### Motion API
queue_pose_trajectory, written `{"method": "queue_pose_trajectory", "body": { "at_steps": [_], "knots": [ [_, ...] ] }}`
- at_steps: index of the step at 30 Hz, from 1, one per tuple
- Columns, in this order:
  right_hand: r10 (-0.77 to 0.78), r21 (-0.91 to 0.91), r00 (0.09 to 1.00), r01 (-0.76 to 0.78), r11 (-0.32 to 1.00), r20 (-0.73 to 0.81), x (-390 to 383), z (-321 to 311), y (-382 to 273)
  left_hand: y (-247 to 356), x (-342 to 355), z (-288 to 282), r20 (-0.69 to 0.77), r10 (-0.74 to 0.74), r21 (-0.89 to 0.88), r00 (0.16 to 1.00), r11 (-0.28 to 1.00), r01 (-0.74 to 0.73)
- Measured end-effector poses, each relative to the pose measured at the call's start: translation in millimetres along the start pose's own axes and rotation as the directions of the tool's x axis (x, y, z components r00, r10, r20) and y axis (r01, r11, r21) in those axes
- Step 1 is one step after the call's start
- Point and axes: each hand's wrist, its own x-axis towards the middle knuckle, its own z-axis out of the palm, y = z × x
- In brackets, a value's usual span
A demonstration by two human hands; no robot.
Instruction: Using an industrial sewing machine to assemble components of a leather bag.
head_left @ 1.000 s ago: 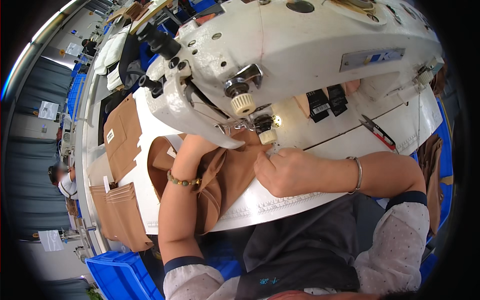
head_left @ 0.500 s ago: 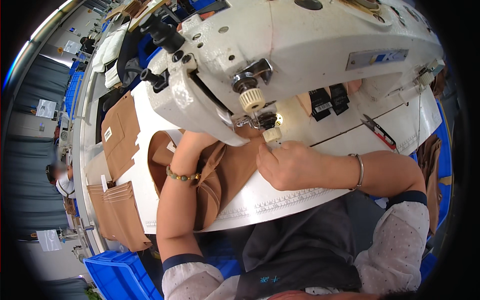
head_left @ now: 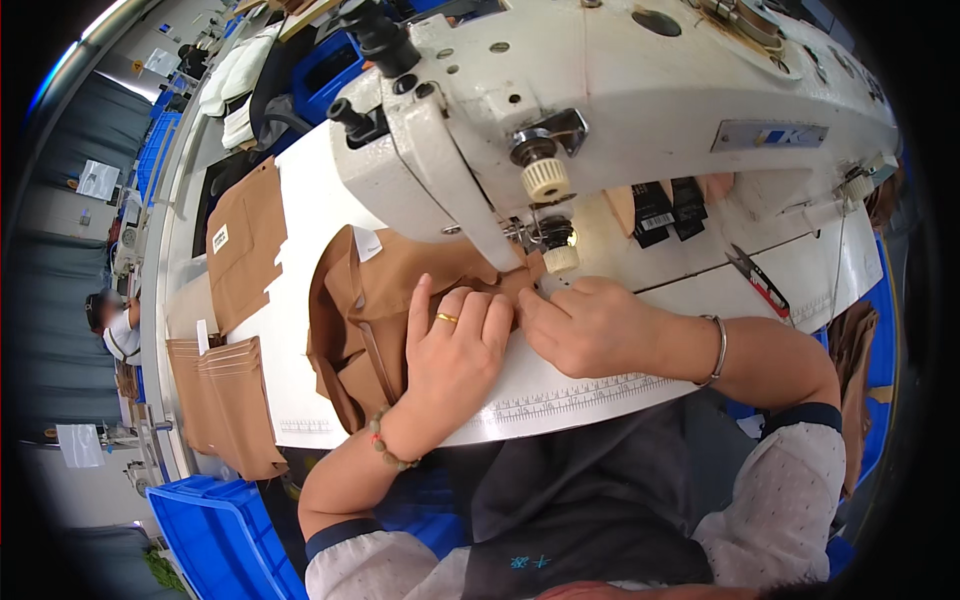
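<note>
A brown fabric piece [head_left: 385,275] with a small white label [head_left: 366,243] lies bunched on the white sewing table [head_left: 600,395], one end reaching the needle area of the white sewing machine [head_left: 640,110]. My left hand [head_left: 455,345], wearing a gold ring, rests on the fabric's near side with its fingers stretched out. Close in front of the presser foot, my right hand [head_left: 600,325] pinches the fabric's edge between thumb and forefinger. The fingertips of that hand partly hide the edge.
Red-and-black thread snips [head_left: 762,285] lie right of the machine, near black labels [head_left: 655,210]. Flat brown pieces [head_left: 245,245] and stacked brown pieces [head_left: 225,400] lie on the left. Blue crates [head_left: 225,530] stand at both sides; another person [head_left: 120,325] sits far left.
My left hand has come back from beside the needle area toward me and now lies on the fabric. The bunched fabric has shifted and spread. My right hand stays about where it was.
</note>
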Motion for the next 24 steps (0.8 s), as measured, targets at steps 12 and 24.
{"method": "queue_pose_trajectory", "body": {
  "at_steps": [12,24],
  "knots": [
    [-0.007,0.030,0.987,0.002,1.000,0.162,-4.2,-7.4,1.7,-15.2,-3.5,7.6,0.050,0.034,-0.231,0.998,0.973,-0.022],
    [0.059,0.005,0.992,-0.060,0.998,0.116,-2.4,7.8,15.9,-24.4,9.2,16.9,-0.006,0.124,-0.077,0.992,0.989,-0.124]
  ]
}}
